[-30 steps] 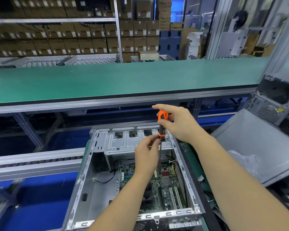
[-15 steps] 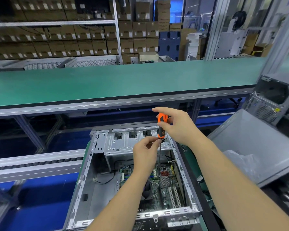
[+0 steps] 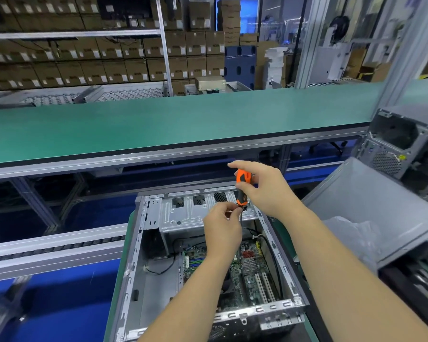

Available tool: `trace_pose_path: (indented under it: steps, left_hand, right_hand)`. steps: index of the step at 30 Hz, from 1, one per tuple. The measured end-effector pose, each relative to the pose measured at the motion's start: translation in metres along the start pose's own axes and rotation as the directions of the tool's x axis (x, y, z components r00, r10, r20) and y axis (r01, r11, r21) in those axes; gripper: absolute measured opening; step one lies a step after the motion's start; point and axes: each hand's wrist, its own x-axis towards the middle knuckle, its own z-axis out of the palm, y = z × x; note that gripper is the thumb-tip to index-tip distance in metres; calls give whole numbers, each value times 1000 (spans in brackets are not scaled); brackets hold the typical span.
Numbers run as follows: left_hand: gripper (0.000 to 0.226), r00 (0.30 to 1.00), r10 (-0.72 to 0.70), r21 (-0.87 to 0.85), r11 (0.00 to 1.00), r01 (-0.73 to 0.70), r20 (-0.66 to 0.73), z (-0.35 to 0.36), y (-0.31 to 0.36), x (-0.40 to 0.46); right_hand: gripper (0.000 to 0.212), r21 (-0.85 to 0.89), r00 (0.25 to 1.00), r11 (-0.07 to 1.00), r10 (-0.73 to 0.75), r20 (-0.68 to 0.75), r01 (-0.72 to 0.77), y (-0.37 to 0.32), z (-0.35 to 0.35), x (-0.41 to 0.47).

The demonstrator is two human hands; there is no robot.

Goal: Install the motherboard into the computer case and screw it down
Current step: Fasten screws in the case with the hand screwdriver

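Observation:
An open grey computer case (image 3: 139,243) lies on its side in front of me. The green motherboard (image 3: 252,270) sits inside it, partly hidden by my left forearm. My right hand (image 3: 265,188) grips the orange handle of a screwdriver (image 3: 242,188), held upright over the case's drive cage (image 3: 183,213). My left hand (image 3: 223,225) pinches the screwdriver just below the handle, at the top of the shaft. The shaft runs down behind my left hand and its tip is hidden.
A grey side panel (image 3: 371,206) with a clear plastic bag (image 3: 351,233) lies to the right. Another computer case (image 3: 405,144) stands at the far right. A green conveyor belt (image 3: 158,129) runs across behind the case, a roller track (image 3: 52,248) to the left.
Both hands and the screwdriver stay almost in place over the case; my left fingers have closed a little tighter under the handle.

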Motion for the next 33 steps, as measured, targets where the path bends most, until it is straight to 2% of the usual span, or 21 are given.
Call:
trace_pose_path:
  steps: [3, 7, 13, 20, 26, 30, 33]
  left_hand:
    - [22, 1000, 13, 48, 999, -13, 1, 0, -1, 0]
    - [28, 1000, -10, 5, 1000, 10, 7, -1, -4, 1]
    - [22, 999, -36, -28, 999, 36, 8, 3, -8, 8]
    - [20, 998, -27, -90, 996, 22, -63, 35, -9, 9]
    - [11, 992, -44, -149, 989, 25, -122, 60, -7, 3]
    - [20, 995, -70, -172, 983, 56, -74, 62, -1, 4]
    - [13, 997, -80, -156, 985, 77, -12, 59, -2, 9]
  right_hand:
    - [46, 2, 1000, 1000, 6, -10, -6, -3, 3, 0]
    - [47, -10, 1000, 1000, 3, -3, -3, -4, 6, 4]
    - [46, -3, 999, 1000, -18, 27, 18, 3, 6, 17]
    - [44, 81, 1000, 997, -8, 21, 6, 29, -11, 27]
    - [56, 187, 999, 982, 16, 37, -23, 52, -23, 28]
    - [50, 191, 998, 981, 9, 65, -22, 55, -22, 27]
    - [42, 185, 999, 982, 20, 43, -27, 55, -19, 25]
